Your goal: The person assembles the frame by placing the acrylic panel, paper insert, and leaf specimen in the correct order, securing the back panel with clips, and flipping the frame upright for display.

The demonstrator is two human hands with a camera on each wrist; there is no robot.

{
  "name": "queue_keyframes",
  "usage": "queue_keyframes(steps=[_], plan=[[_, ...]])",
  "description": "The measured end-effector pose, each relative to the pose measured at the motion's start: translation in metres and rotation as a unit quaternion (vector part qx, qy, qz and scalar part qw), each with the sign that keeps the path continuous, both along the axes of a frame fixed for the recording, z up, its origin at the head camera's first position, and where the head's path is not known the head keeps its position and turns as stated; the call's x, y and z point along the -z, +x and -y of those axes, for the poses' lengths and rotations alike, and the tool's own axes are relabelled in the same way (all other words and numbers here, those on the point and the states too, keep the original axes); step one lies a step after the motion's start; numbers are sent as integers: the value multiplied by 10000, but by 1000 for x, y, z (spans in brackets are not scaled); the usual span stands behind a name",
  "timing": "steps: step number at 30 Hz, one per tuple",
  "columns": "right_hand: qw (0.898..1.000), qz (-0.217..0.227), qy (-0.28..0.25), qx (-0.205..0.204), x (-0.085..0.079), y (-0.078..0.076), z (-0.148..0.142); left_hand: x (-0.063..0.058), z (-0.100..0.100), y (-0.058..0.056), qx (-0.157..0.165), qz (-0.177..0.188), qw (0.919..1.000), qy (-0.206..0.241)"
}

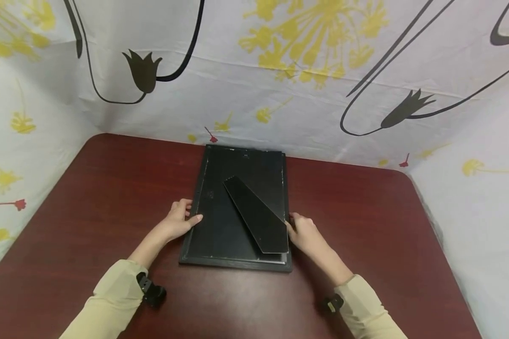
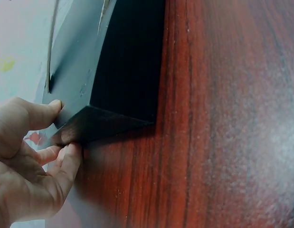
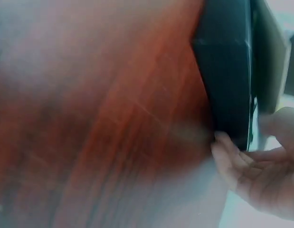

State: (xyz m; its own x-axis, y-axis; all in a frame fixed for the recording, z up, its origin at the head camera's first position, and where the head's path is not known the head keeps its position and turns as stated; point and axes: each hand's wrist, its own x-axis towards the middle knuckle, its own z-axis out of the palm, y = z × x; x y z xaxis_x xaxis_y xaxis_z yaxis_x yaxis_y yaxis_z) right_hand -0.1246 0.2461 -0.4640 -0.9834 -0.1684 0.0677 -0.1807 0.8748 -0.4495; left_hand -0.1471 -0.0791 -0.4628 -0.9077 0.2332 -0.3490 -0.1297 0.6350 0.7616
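A black picture frame [image 1: 242,202] lies face down on the table, its back panel upward. Its easel stand [image 1: 258,216] slants across the back, the wide end raised a little near the lower right. My left hand [image 1: 179,221] holds the frame's left edge, the thumb on the back and the fingers at the side, as the left wrist view also shows. At the right edge my right hand [image 1: 307,233] grips the frame, fingers [image 3: 227,154] against its side wall. Its thumb is near the stand and partly hidden behind it in the head view.
The dark red wooden table [image 1: 123,188] has rounded far corners. White cloth [image 1: 237,94] with yellow, grey and red flower prints hangs behind it and at both sides. Each wrist carries a small black camera, one by the left sleeve [image 1: 116,292], one by the right sleeve [image 1: 362,301].
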Motion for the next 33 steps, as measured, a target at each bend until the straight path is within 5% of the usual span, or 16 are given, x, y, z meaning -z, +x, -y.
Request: queue_keyframes(steps=[7,14,23,27,33], plan=[[9953,322,-901,172,13,-47,-11,5,0,3,-28,-40,10000,-18],[9934,162,-935,651,18,-80,-12,7,-5,7,63,63,10000,45],[9928,49,-931,748,15,-96,-16,1,-8,3,-43,41,10000,35],[9898,575,-1089,714,14,-99,-19,-1,-8,2,-74,70,9999,48],[9650,1535,-1882,995,4,-102,-16,-5,-4,1,-180,85,9998,31]])
